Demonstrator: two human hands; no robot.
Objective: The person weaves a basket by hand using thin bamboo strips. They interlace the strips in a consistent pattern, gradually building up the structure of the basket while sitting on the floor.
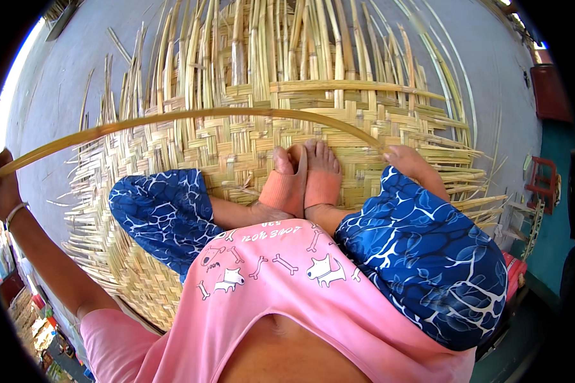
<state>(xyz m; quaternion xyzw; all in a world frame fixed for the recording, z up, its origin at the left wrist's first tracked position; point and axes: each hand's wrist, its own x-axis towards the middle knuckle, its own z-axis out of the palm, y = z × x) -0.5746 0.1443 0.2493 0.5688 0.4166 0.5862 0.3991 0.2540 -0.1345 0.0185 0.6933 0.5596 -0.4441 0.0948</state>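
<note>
A long split bamboo strip [223,112] bows across the view in front of me, above a woven bamboo mat [137,271]. My left hand [3,185] is raised at the far left, closed around one end of the strip. Beside my right knee, my right hand [415,167] pinches the other end between thumb and fingers, low over the weave. At the mat's far side, loose unwoven strips [255,51] fan outward. One crosswise strip [358,85] lies over them, at the edge of the woven part.
My feet in orange sandals [284,191] rest on the weave, between my bent knees in blue patterned trousers. Grey floor [51,127] surrounds the mat, and loose slivers stick out along its edges. A red-brown plastic chair [543,185] stands at the right.
</note>
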